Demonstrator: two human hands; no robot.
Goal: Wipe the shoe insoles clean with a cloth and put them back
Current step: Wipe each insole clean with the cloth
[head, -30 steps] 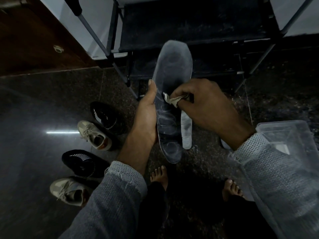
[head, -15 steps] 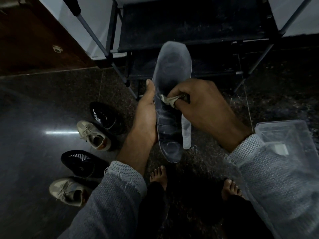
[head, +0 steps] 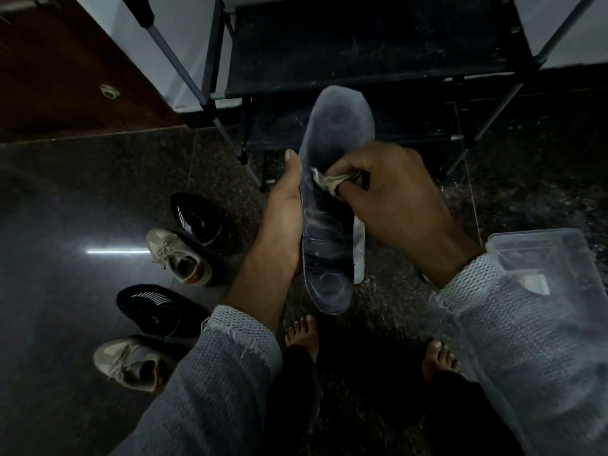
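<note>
A long grey insole (head: 332,205) stands almost upright in front of me, toe end up. My left hand (head: 286,222) holds it along its left edge, thumb lying up the side. A second, paler insole (head: 359,255) shows behind its right edge. My right hand (head: 388,195) pinches a small beige cloth (head: 325,182) and presses it against the middle of the insole. On the floor to the left lie two black shoes (head: 204,222) (head: 158,311) and two beige sneakers (head: 179,258) (head: 131,362).
A dark metal shoe rack (head: 362,47) stands straight ahead against the wall. A clear plastic box (head: 543,258) sits at the right by my sleeve. My bare feet (head: 304,337) are on the dark stone floor below the insole. A wooden door (head: 65,70) is at the upper left.
My right hand has slid the cloth a little to the left and up across the insole. The left hand keeps the same hold.
</note>
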